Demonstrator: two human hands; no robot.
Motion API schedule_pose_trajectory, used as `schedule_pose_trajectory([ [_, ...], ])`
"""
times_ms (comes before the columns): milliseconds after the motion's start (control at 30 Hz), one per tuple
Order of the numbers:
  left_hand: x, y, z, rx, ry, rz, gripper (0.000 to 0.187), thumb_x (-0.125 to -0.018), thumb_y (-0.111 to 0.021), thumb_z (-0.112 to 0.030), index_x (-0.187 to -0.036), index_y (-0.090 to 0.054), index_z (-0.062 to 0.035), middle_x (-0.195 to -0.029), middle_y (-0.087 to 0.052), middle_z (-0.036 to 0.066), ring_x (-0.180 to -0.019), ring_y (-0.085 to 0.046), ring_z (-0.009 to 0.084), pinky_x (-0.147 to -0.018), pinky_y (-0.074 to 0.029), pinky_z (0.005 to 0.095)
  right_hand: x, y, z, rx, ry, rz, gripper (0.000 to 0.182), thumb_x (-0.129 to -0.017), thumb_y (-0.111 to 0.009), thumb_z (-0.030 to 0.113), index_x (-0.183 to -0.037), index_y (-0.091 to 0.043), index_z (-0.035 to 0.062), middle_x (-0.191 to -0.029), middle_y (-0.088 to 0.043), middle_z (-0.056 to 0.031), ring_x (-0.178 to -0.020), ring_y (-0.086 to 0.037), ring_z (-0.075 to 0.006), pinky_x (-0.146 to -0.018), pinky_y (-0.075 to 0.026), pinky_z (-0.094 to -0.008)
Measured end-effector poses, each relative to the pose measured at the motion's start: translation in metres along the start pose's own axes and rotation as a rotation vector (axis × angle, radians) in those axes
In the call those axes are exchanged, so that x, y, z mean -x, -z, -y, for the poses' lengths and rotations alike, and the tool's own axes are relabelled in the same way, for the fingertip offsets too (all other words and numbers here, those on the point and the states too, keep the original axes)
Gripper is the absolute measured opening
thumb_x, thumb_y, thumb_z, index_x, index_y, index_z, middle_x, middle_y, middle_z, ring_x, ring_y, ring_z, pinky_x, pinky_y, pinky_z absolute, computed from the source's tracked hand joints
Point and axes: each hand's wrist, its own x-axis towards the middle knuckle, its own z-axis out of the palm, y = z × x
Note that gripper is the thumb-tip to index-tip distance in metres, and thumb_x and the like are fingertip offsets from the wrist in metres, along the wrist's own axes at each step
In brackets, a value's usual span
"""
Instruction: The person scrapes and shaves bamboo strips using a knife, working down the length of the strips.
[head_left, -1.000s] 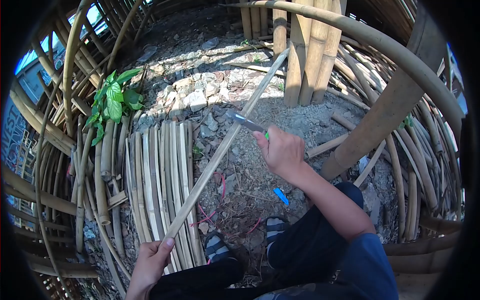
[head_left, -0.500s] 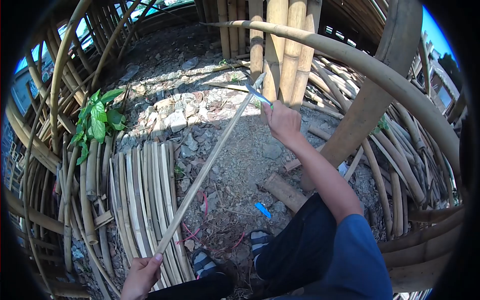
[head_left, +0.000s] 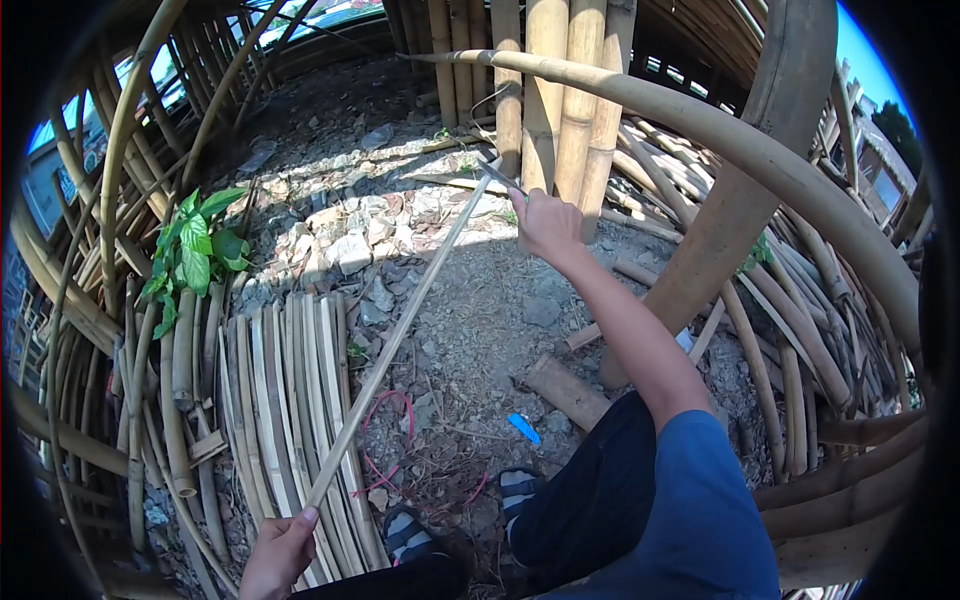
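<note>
My left hand (head_left: 280, 555), low in the view, is closed on the near end of a long, narrow bamboo strip (head_left: 398, 338). The strip slants away from me, up and to the right. At its far end my right hand (head_left: 550, 222) grips a knife (head_left: 498, 177), whose blade lies against or just across the strip's tip. Most of the handle is hidden in the fingers; a bit of green shows there. Under the strip's near half, a row of split bamboo strips (head_left: 285, 400) lies on the ground beside my left hand.
Upright bamboo poles (head_left: 575, 120) stand ahead. A curved bamboo pole (head_left: 700, 108) arches across the upper right, before a thick slanting post (head_left: 735, 215). On the ground are a short bamboo piece (head_left: 567, 390), a blue scrap (head_left: 524, 428) and pink string (head_left: 408, 420). A leafy plant (head_left: 197, 250) grows left.
My right hand has shifted slightly left with the knife, and the blade has turned so it looks darker. The strip's far end has moved a little left; my left hand stays nearly in place.
</note>
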Motion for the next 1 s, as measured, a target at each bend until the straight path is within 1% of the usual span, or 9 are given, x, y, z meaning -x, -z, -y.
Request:
schedule_pose_trajectory([
  [100,-0.005,0.004,0.009,-0.025,0.007,0.028,0.06,-0.099,-0.059,-0.046,-0.055,-0.051,-0.0054,-0.043,-0.036,-0.002,-0.034,-0.029,0.0088,-0.036,-0.018,0.0287,-0.004,-0.029,0.004,-0.281,-0.113,0.043,0.064,-0.102,-0.039,0.057,-0.076,-0.062,0.0035,-0.066,-0.066,-0.017,-0.059,-0.066,-0.0343,-0.055,-0.05,-0.0462],
  [167,-0.003,0.005,0.01,0.007,0.02,0.045,0.06,-0.098,-0.06,-0.046,-0.055,-0.051,-0.0057,-0.043,-0.036,-0.002,-0.034,-0.029,0.009,-0.036,-0.018,0.0286,0.002,-0.019,0.005,-1.085,-0.548,0.371,0.063,-0.101,-0.038,0.062,-0.068,-0.053,0.0099,-0.054,-0.05,-0.0033,-0.042,-0.048,-0.0211,-0.042,-0.038,-0.038],
  [200,-0.001,0.005,0.007,-0.001,0.041,0.039,0.06,-0.098,-0.06,-0.046,-0.055,-0.051,-0.0058,-0.043,-0.036,-0.002,-0.034,-0.029,0.0089,-0.035,-0.018,0.0285,0.008,-0.007,0.008,-1.147,-0.544,0.423,0.056,-0.1,-0.036,0.065,-0.073,-0.039,0.0169,-0.052,-0.029,0.0073,-0.039,-0.022,-0.007,-0.037,-0.014,-0.0282],
  [333,0.003,0.001,0.002,0.013,0.062,0.067,0.058,-0.098,-0.06,-0.046,-0.057,-0.051,-0.0056,-0.043,-0.036,-0.002,-0.033,-0.029,0.0089,-0.035,-0.016,0.0283,0.01,0.009,-0.002,-1.904,-0.772,0.499,0.056,-0.1,-0.04,0.064,-0.068,-0.037,0.018,-0.052,-0.03,0.0063,-0.04,-0.022,-0.0073,-0.038,-0.015,-0.0278],
  [367,0.003,0.001,0.003,0.011,0.063,0.069,0.058,-0.098,-0.06,-0.046,-0.057,-0.051,-0.0056,-0.043,-0.036,-0.002,-0.033,-0.029,0.0089,-0.035,-0.016,0.0283,0.01,0.007,-0.005,-1.904,-0.775,0.496,0.056,-0.1,-0.04,0.064,-0.068,-0.037,0.018,-0.052,-0.03,0.0063,-0.04,-0.022,-0.0073,-0.038,-0.015,-0.0278],
  [467,0.004,0.002,0.001,0.011,0.063,0.008,0.057,-0.098,-0.06,-0.045,-0.059,-0.051,-0.0052,-0.043,-0.035,-0.002,-0.032,-0.028,0.0085,-0.034,-0.016,0.028,0.011,-0.003,-0.01,-0.744,-0.282,0.035,0.067,-0.102,-0.039,0.059,-0.06,-0.05,0.0065,-0.055,-0.049,-0.0067,-0.051,-0.046,-0.0192,-0.053,-0.04,-0.0374],
  [600,0.005,0.002,0.002,0.027,0.06,0.033,0.058,-0.099,-0.058,-0.045,-0.058,-0.05,-0.0053,-0.042,-0.035,-0.002,-0.032,-0.027,0.0086,-0.034,-0.015,0.0278,0.027,0.0,0.002,-0.562,-0.185,-0.025,0.07,-0.103,-0.039,0.055,-0.066,-0.057,-0.001,-0.066,-0.06,-0.0247,-0.068,-0.064,-0.0396,-0.068,-0.045,-0.0509],
  [700,0.006,0.002,0.002,0.028,0.06,0.037,0.058,-0.099,-0.058,-0.045,-0.059,-0.051,-0.005,-0.042,-0.035,-0.002,-0.032,-0.027,0.0089,-0.034,-0.015,0.028,0.038,0.015,0.012,-0.311,-0.073,0.094,0.07,-0.101,-0.036,0.059,-0.08,-0.065,-0.0002,-0.073,-0.065,-0.027,-0.077,-0.066,-0.0452,-0.072,-0.049,-0.0537],
  [1000,0.008,0.001,0.0,0.037,0.085,0.054,0.058,-0.099,-0.057,-0.045,-0.059,-0.05,-0.0045,-0.042,-0.033,-0.001,-0.032,-0.027,0.01,-0.034,-0.016,0.0284,0.031,-0.004,0.002,-0.117,0.033,-0.051,0.06,-0.102,-0.039,0.055,-0.084,-0.062,0.0024,-0.069,-0.066,-0.0226,-0.067,-0.066,-0.0435,-0.063,-0.05,-0.0551],
])
